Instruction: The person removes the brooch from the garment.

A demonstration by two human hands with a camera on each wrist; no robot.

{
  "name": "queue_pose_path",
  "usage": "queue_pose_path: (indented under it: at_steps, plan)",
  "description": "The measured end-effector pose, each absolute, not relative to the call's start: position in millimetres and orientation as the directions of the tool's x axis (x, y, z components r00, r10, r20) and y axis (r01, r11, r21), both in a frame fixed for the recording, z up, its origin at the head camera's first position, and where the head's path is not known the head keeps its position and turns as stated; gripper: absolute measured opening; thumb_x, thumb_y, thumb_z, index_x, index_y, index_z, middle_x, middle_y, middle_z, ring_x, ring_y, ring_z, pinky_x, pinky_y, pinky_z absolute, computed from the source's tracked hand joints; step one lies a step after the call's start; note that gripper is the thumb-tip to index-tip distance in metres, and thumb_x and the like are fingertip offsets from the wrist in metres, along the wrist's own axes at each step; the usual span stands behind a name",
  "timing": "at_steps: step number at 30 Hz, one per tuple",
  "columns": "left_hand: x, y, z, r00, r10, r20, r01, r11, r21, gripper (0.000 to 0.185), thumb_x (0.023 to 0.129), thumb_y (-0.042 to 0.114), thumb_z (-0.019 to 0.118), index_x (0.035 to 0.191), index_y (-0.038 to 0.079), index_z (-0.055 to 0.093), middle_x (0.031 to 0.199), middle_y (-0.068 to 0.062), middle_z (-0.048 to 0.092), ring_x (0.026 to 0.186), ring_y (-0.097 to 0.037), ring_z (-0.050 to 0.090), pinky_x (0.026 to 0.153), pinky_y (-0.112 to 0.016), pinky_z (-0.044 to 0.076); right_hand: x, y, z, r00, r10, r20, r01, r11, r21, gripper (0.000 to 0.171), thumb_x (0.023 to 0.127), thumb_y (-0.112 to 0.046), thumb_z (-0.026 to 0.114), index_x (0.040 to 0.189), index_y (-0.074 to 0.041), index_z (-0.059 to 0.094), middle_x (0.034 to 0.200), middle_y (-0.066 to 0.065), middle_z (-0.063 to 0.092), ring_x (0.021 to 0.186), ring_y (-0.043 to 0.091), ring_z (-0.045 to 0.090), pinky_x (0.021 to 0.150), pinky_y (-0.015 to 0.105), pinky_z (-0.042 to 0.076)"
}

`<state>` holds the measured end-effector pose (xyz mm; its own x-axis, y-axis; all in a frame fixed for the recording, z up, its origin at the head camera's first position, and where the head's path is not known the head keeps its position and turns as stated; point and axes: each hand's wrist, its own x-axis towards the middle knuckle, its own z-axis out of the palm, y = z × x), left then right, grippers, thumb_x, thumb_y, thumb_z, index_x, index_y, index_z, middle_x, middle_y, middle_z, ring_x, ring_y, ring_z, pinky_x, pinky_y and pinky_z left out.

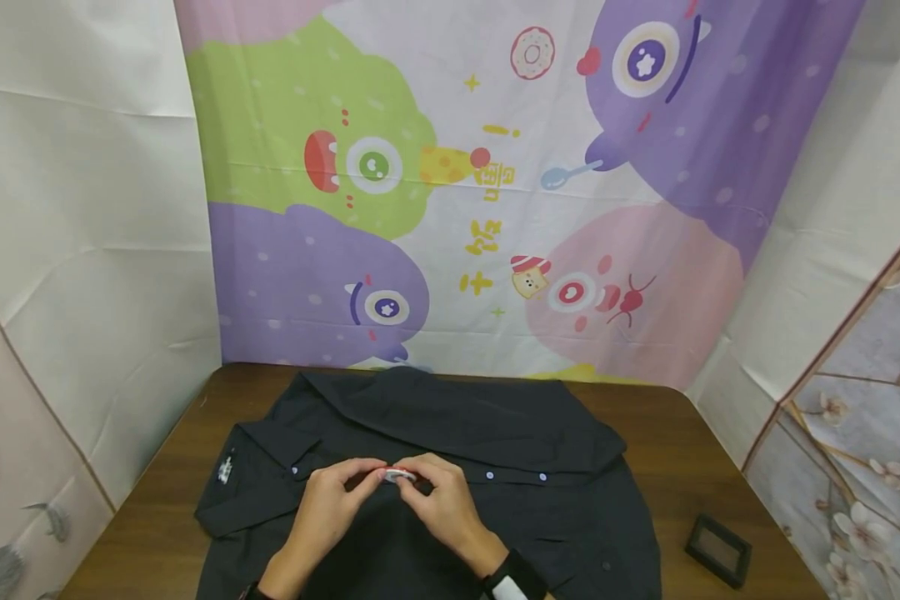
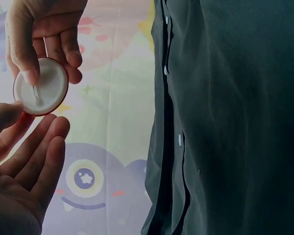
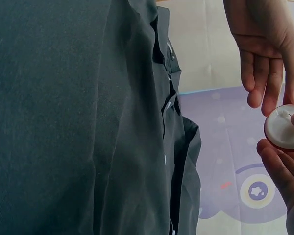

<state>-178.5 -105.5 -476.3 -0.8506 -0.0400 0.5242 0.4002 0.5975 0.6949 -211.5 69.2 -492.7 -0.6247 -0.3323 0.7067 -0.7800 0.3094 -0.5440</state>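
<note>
Big cartoon monster backdrop hangs straight ahead of the hands, past the far edge of the counter, all green, purple and pink blobs with big eyes. The wooden counter runs under and out to both sides of the hands.

Spread on it right beneath the hands is a dark button-up shirt, lying flat, with its row of small pale buttons running off to the right of the hands and one more just to the left. There's a little white tag on the shirt, off to the left of the left hand. Well off to the right of the right hand, near the counter's front edge, sits a small dark box on bare wood, apart from the shirt.

Now the hands themselves: left hand and right hand are together just above the shirt's button line, fingertips meeting. Between them is a small round badge, white on the back with a thin red rim and a pin across it. The right hand pinches it, thumb pressed on the back. The left hand's thumb touches its edge, its other fingers relaxed and fairly straight just below it. A black wristband sits on the right wrist.
</note>
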Motion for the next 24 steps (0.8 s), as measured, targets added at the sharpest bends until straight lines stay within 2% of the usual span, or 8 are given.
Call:
queue_pose_path:
  at_steps: [7, 16, 21, 24]
  plan:
    - [-178.6, -105.5, -477.2, -0.855, -0.048, 0.516, 0.391, 0.592, 0.705, 0.006, 0.084, 0.012, 0.076, 0.090, 0.013, 0.077, 0.083, 0.002, 0.076, 0.072, -0.003, 0.069, 0.062, -0.020, 0.055, -210.8, 70.1, -490.6, -0.640, -0.330, 0.694, -0.768, 0.311, -0.560, 0.013, 0.084, -0.001, 0.071, 0.095, -0.008, 0.073, 0.085, 0.004, 0.071, 0.075, 0.004, 0.064, 0.063, 0.021, 0.056]
    - [-177.2, -105.2, -479.4, -0.860, -0.069, 0.505, 0.368, 0.601, 0.709, 0.006, 0.084, 0.012, 0.076, 0.090, 0.012, 0.077, 0.081, 0.002, 0.076, 0.070, 0.000, 0.066, 0.061, -0.020, 0.054, -210.8, 67.8, -489.6, -0.636, -0.340, 0.693, -0.772, 0.282, -0.570, 0.012, 0.084, -0.001, 0.072, 0.094, -0.008, 0.073, 0.089, 0.004, 0.069, 0.077, 0.010, 0.065, 0.064, 0.026, 0.058]
    - [-176.6, -104.4, -480.1, -0.856, -0.068, 0.512, 0.376, 0.599, 0.707, 0.007, 0.083, 0.010, 0.076, 0.089, 0.012, 0.077, 0.079, 0.001, 0.076, 0.069, 0.000, 0.067, 0.060, -0.021, 0.054, -209.7, 68.2, -489.1, -0.658, -0.337, 0.673, -0.753, 0.294, -0.589, 0.011, 0.085, -0.003, 0.072, 0.094, -0.008, 0.073, 0.089, 0.004, 0.070, 0.079, 0.008, 0.065, 0.065, 0.029, 0.059]
    - [-176.3, -103.2, -480.3, -0.856, -0.066, 0.512, 0.380, 0.592, 0.710, 0.008, 0.082, 0.010, 0.076, 0.090, 0.011, 0.077, 0.080, 0.000, 0.076, 0.069, -0.001, 0.067, 0.060, -0.021, 0.054, -210.1, 68.9, -489.4, -0.658, -0.334, 0.675, -0.753, 0.298, -0.587, 0.010, 0.085, -0.003, 0.072, 0.093, -0.008, 0.074, 0.089, 0.003, 0.070, 0.078, 0.012, 0.067, 0.064, 0.032, 0.059]
